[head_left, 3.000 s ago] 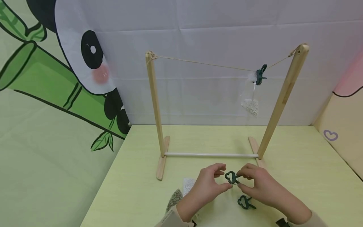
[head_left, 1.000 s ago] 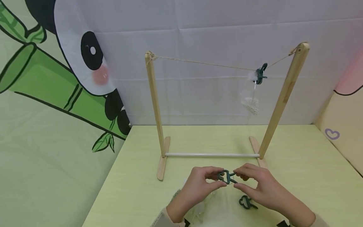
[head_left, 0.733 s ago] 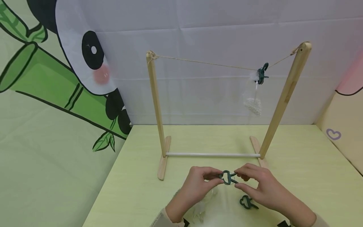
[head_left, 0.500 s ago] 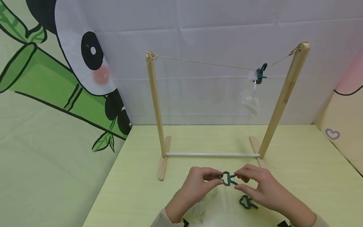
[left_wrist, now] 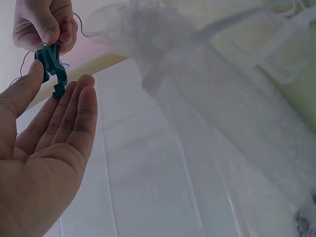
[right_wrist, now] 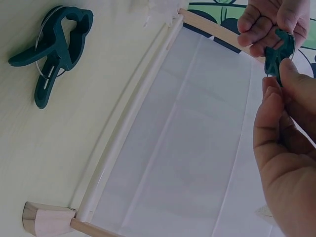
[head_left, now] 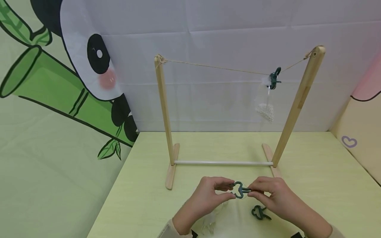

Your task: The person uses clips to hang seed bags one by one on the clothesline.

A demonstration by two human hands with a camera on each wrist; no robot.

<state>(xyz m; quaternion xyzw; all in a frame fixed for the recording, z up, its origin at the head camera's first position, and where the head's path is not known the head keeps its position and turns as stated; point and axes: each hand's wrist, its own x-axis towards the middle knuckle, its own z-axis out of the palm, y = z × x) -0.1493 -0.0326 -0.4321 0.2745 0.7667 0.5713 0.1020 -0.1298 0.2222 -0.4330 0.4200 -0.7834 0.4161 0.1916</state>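
Note:
A dark green plastic spring clip [head_left: 242, 190] is held in the air between both hands. My right hand [head_left: 276, 195] pinches its two handles together, so its jaws stand apart. My left hand [head_left: 203, 201] has thumb and index fingertip at the two jaw tips, while its other fingers extend past the clip [left_wrist: 49, 61] in the left wrist view. Below the right hand, a second green clip [right_wrist: 60, 49] with a wire ring lies on the table. Clear plastic [head_left: 209, 218] lies beside my left wrist, partly hidden; cloudy clear plastic [left_wrist: 207, 74] fills much of the left wrist view.
Ahead stands a frame of two wooden posts [head_left: 164, 109] joined low by a white rod [head_left: 223, 163]. A thin string [head_left: 214, 67] runs between their tops. Another green clip [head_left: 273, 79] hangs on it with a small clear bag of white grains [head_left: 266, 111]. Behind is a white cloth [head_left: 214, 105].
The held clip shifted left towards my left fingers. My right fingers squeezed its handles together, which spread its jaws. My left forearm moved left, covering the speckled packs beside it.

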